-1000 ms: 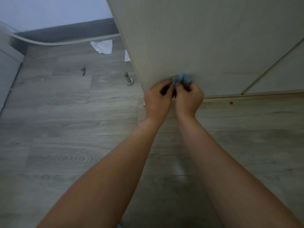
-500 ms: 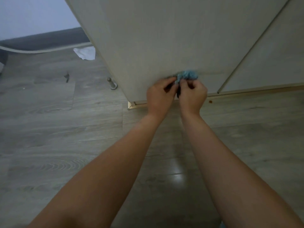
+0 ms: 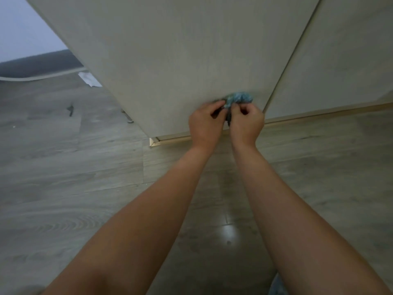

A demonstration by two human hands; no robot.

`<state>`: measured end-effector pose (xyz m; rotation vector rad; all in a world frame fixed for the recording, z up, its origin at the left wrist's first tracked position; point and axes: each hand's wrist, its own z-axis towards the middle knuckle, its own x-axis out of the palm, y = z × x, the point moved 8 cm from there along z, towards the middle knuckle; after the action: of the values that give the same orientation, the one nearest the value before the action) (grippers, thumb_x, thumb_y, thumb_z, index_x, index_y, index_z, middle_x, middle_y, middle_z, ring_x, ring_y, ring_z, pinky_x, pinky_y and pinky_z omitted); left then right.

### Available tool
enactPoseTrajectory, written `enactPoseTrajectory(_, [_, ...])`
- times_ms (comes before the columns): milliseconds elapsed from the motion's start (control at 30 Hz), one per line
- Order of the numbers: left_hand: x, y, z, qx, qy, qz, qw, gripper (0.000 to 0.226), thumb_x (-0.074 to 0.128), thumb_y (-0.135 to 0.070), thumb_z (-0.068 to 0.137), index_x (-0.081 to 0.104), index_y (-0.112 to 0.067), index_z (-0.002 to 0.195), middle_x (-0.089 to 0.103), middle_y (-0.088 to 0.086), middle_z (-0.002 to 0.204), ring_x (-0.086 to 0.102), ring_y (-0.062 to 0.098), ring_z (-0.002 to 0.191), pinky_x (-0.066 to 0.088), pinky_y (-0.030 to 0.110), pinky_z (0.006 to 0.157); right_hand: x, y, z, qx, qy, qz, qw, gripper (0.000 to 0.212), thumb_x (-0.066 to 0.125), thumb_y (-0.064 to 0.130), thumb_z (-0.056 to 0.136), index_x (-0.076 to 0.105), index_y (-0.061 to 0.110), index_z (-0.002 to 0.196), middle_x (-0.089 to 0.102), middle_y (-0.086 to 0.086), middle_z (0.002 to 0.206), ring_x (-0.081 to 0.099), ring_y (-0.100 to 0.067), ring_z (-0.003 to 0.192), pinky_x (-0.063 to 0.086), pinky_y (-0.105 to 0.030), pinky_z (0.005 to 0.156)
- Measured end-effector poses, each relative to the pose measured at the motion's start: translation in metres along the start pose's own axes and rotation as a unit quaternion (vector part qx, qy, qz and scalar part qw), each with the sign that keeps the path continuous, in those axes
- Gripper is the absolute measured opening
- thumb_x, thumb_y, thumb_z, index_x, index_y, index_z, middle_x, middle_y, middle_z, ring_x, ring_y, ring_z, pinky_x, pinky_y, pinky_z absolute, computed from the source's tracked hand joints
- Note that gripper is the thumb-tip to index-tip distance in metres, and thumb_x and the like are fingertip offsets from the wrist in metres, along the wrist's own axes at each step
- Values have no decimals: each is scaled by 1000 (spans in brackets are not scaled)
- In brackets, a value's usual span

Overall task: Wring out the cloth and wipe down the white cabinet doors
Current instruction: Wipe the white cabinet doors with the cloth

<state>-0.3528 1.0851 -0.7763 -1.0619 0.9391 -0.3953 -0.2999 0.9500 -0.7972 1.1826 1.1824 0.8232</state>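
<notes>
A small blue-green cloth is bunched up between both hands, low in front of the white cabinet door. My left hand pinches its left part with curled fingers. My right hand grips its right part, and a dark strip of cloth hangs down between the two hands. A second white door stands to the right, past a narrow gap. Most of the cloth is hidden inside the fingers.
Grey wood-look floor spreads below, with a pale wooden plinth under the cabinet. A white paper scrap, a small dark bit and a door stop lie at the left. A dark baseboard runs at the far left.
The view has swung right, so the cabinet now fills more of the frame. Both hands stay together on the cloth and have shifted right along the door's lower part.
</notes>
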Motion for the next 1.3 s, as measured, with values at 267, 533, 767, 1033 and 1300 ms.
enactPoseTrajectory(267, [40, 38, -9, -85, 45, 29, 995, 26, 74, -14, 84, 77, -8, 110, 76, 9, 104, 72, 22, 95, 55, 36, 91, 3, -49, 14, 68, 66, -121, 988, 18, 68, 19, 84, 72, 4, 76, 72, -12, 80, 66, -26, 76, 47, -29, 66])
enactPoseTrajectory(533, [18, -59, 5, 94, -85, -56, 990, 19, 74, -11, 84, 79, -9, 103, 74, 3, 95, 68, 7, 84, 56, 22, 81, -47, 43, 28, -104, -76, 30, 991, 19, 65, 19, 82, 61, 19, 63, 57, 12, 57, 51, 0, 53, 44, -20, 57])
enactPoseTrajectory(767, [74, 4, -5, 40, 87, 81, 992, 25, 72, -11, 86, 76, -9, 111, 74, 10, 104, 69, 23, 93, 53, 31, 90, -33, -55, 45, 80, 22, -75, 994, 21, 69, 16, 83, 63, 13, 62, 62, -3, 64, 58, -18, 64, 53, -41, 70])
enactPoseTrajectory(1033, [73, -61, 5, 124, 34, 10, 992, 26, 72, -13, 87, 75, -10, 113, 71, 5, 100, 66, 11, 85, 51, 17, 80, -67, 4, 54, -72, -132, 6, 989, 19, 65, 15, 83, 58, 17, 66, 55, 11, 59, 47, 5, 53, 35, -9, 55])
enactPoseTrajectory(1300, [111, 16, -23, 24, 194, 59, 979, 46, 63, -2, 91, 58, -4, 137, 58, 17, 121, 57, 22, 111, 34, 12, 95, -36, -76, 58, 99, -9, -78, 992, 19, 63, 13, 86, 59, 13, 67, 64, -5, 72, 61, -22, 72, 54, -38, 71])
